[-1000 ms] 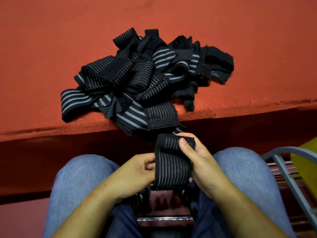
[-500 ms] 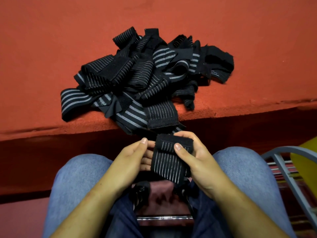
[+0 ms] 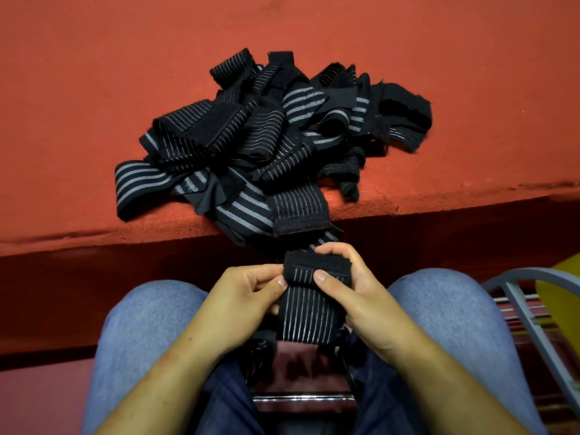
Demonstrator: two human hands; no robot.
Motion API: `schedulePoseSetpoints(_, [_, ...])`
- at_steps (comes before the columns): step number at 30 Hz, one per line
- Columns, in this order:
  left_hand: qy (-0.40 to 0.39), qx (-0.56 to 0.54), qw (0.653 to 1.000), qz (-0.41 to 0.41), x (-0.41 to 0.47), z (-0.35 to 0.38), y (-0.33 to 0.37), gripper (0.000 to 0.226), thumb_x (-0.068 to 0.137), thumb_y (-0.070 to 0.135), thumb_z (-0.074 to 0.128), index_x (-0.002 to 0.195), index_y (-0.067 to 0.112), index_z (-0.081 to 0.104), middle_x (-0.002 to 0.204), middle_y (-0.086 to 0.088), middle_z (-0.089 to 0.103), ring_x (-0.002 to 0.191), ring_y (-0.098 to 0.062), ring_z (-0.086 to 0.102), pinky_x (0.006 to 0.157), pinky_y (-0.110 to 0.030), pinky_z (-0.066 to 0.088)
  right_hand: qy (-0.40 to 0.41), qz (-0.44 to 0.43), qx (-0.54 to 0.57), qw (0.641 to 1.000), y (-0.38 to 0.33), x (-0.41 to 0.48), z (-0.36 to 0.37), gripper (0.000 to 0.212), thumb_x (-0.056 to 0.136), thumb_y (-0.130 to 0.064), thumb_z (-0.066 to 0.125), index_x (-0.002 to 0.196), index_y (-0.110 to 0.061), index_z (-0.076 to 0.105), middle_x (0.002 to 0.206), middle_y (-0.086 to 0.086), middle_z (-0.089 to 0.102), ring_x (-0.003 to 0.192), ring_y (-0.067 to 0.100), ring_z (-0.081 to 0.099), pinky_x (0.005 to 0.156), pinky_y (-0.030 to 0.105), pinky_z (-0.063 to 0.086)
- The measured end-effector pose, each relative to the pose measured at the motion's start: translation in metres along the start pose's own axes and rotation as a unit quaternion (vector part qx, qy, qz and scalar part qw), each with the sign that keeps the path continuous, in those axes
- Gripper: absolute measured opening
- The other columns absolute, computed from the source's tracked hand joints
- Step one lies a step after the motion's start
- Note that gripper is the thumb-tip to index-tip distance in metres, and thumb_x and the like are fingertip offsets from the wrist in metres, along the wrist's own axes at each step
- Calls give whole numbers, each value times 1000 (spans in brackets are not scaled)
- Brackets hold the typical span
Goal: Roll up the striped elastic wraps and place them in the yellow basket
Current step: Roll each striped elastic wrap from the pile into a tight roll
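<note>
Seated before a red felt-covered tabletop [image 3: 94,89] filling the upper half from 9 to 3 o'clock. Heaped on it at 12 o'clock and spilling over the front edge: a loose pile of black elastic wraps with grey stripes [image 3: 266,146]. Lower down, towards 6 o'clock, between blue-jeaned knees [image 3: 150,315]: left hand [image 3: 238,299] pinching the roll's left end with thumb and curled fingers. Held between both hands, a black pinstriped elastic wrap [image 3: 309,312], top end turned over into a small tight roll with a plain black fastener strip on top, flat tail hanging toward the lap. Right hand [image 3: 354,296] curled round the roll's right side, thumb pressed on its front. Judged as early rolling: only the first turns made, most of the length flat. Next, turn the roll down over the tail with edges square and tension even, or risk a loose, coned bundle. At 3 o'clock, behind a grey metal frame [image 3: 518,296], only a sliver of the yellow basket [image 3: 561,287], well apart from both hands.
</note>
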State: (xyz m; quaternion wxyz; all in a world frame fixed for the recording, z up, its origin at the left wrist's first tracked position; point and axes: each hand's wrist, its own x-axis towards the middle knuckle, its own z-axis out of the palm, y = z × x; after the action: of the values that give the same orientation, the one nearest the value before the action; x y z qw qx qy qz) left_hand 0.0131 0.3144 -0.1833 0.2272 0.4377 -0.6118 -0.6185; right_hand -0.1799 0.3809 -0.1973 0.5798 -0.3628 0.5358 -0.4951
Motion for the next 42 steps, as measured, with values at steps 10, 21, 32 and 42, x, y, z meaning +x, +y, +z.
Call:
schedulePoseSetpoints(10, [6, -51, 998, -41, 1, 6, 7, 37, 108, 6, 46, 112, 20, 80, 98, -7, 80, 86, -17, 74, 73, -28, 60, 1, -13, -11, 1000, 0, 0, -3, 26, 100, -15, 67, 120, -31, 61, 108, -3, 74, 98, 14, 72, 85, 33, 57])
schedulePoseSetpoints(21, [14, -70, 997, 6, -2, 5, 10, 24, 100, 20, 60, 118, 12, 74, 104, -8, 80, 99, -19, 76, 86, -26, 59, -28, 2, -31, 999, -2, -2, 1, 32, 102, -18, 66, 126, -38, 59, 118, 3, 72, 104, 16, 72, 94, 39, 59])
schedulePoseSetpoints(32, [-1, -12, 999, 45, -3, 8, 2, 24, 105, 29, 56, 129, 33, 59, 120, 2, 73, 114, -14, 69, 97, -35, 53, -23, 35, 39, 998, 10, 7, 3, 53, 86, -58, 69, 132, -31, 64, 132, 4, 72, 127, 23, 66, 115, 56, 43])
schedulePoseSetpoints(42, [-22, 52, 998, 31, -8, 12, 0, 42, 97, 58, 43, 139, 54, 38, 130, 20, 63, 120, 3, 61, 107, -30, 48, -42, 42, 26, 998, 10, 3, 6, 49, 84, -59, 70, 127, -37, 65, 130, 1, 72, 125, 20, 67, 115, 53, 45])
